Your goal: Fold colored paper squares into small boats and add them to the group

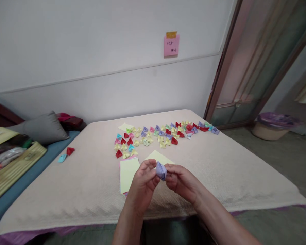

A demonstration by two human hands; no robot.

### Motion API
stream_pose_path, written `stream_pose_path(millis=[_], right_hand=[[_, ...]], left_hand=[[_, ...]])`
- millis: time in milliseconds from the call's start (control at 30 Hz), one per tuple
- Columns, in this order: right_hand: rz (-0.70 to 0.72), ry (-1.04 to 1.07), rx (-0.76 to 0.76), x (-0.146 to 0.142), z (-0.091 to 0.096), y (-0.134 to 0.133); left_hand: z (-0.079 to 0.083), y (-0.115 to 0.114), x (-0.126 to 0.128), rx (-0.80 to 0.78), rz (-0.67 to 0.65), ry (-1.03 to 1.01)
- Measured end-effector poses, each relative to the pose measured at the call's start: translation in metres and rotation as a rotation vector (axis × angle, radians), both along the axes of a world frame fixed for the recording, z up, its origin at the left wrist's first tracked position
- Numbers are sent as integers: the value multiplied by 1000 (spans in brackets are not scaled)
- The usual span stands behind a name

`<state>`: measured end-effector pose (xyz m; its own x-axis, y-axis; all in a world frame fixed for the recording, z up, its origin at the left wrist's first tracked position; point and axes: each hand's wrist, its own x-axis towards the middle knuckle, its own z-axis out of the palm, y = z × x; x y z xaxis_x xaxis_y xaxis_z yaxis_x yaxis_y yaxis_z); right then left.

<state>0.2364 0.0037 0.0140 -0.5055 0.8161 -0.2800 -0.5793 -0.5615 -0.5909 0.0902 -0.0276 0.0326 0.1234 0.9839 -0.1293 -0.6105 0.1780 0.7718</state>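
Note:
Both my hands meet above the near part of the table [66, 190], pinching one small folded lavender paper piece [161, 170]. My left hand [142, 185] grips it from the left with thumb and fingers closed. My right hand [182, 182] pinches its right side. Just beyond my hands lie a stack of pale yellow paper squares [128, 173] and a single yellow sheet [158, 157]. Farther back, several small folded paper pieces in red, yellow, purple, pink and blue [163, 134] are spread across the cream cloth.
A red and a blue folded piece [66, 154] lie apart near the table's left edge. Left of the table are a grey cushion [44, 129] and a woven mat [12, 170]. A pink note [171, 45] is taped on the wall. A lined basket [272, 126] stands by the door.

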Motion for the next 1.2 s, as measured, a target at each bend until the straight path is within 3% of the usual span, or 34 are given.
stream_pose_path(millis=[67,300,433,700,833,1200], right_hand=[[-21,14,-39,-1,-1,1],[-43,-28,-61,-2,0,1],[-51,-43,-53,-3,-3,2],[-78,-37,5,-5,-8,3],[-97,-118,110,-8,-10,2],[-146,-457,421,-15,0,-6]], left_hand=[[2,0,2,69,0,109],[0,-2,7,290,198,752],[-1,-5,7,402,240,950],[-8,-3,5,533,405,1072],[-9,-4,6,542,460,1165],[-11,1,1,303,544,1132]])
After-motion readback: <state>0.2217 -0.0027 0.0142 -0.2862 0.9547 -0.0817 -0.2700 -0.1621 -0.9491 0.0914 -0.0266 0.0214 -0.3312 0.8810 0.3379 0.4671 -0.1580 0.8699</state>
